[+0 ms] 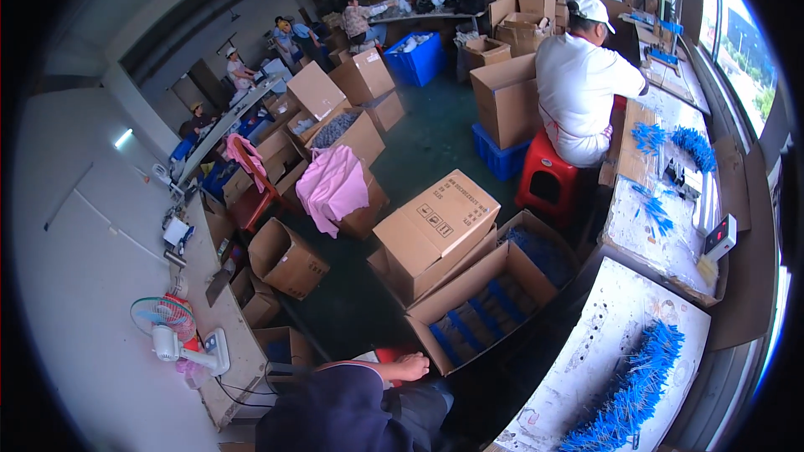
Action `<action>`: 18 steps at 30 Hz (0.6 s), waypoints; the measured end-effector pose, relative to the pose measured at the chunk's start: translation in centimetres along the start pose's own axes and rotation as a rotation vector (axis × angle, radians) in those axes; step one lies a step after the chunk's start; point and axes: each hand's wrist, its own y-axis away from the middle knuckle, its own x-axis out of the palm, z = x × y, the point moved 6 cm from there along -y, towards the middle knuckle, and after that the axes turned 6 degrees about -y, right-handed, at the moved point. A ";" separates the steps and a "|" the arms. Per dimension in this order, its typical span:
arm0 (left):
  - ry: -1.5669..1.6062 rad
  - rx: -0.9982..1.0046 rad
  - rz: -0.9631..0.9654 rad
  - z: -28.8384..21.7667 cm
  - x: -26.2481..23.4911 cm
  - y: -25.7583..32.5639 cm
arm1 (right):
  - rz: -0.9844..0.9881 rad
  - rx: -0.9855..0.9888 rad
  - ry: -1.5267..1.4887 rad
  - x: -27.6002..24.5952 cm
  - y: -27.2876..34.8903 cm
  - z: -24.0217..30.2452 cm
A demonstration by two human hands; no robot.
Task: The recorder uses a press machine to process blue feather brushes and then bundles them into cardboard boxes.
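My left hand (410,366) is at the lower middle, its forearm reaching out from a dark sleeve. The fingers are curled closed, and anything inside them is hidden. It lies beside the near left corner of an open cardboard box (429,331); whether it touches the wall I cannot tell. Rows of grey bundles with blue bands (486,315) fill that box. My right hand does not show. Under my left forearm a bit of red surface (400,353) is visible. A long heap of thin blue-tipped pieces (632,385) lies on the white worktable (557,368) at the right.
Behind the open box stands a closed carton (437,222). A co-worker in white (582,84) sits on a red stool (548,172) at the benches along the window. A small fan (172,339) stands on the left bench. Cartons and a pink cloth (335,188) crowd the middle.
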 end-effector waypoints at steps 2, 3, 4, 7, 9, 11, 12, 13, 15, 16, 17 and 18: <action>-0.023 -0.033 0.023 2.3 0.2 2.4 | 0.023 -0.040 0.007 0.5 -0.7 -1.5; -0.052 -0.011 0.022 2.4 -0.2 2.4 | 0.007 -0.004 0.012 0.8 0.2 -2.7; -0.044 -0.013 0.005 2.7 -0.9 2.7 | 0.008 -0.022 0.014 1.5 0.0 -4.9; 0.040 0.003 0.009 3.9 -2.3 3.0 | 0.014 -0.121 -0.046 2.1 -1.8 -8.2; 0.082 0.027 -0.023 3.9 -3.2 2.8 | 0.138 0.040 -0.122 2.1 -1.3 -8.3; 0.123 0.086 -0.045 4.0 -4.7 3.1 | 0.162 0.062 0.008 0.8 0.6 -4.3; 0.124 0.100 -0.041 4.2 -5.0 2.8 | 0.192 0.100 0.134 0.3 1.9 -2.8; 0.140 0.095 -0.045 4.4 -5.6 3.3 | 0.192 0.096 0.139 1.1 0.6 -3.3; 0.120 0.141 -0.025 4.3 -7.1 3.6 | 0.060 0.009 0.124 2.7 0.8 -4.5; 0.082 0.197 0.004 4.1 -7.7 3.4 | -0.026 -0.003 0.111 3.9 2.1 -5.4; 0.073 0.266 0.020 3.7 -8.5 3.3 | -0.130 0.025 0.096 5.4 4.7 -7.2; 0.050 0.292 0.050 3.3 -8.6 2.6 | -0.270 0.101 0.097 6.5 9.8 -11.1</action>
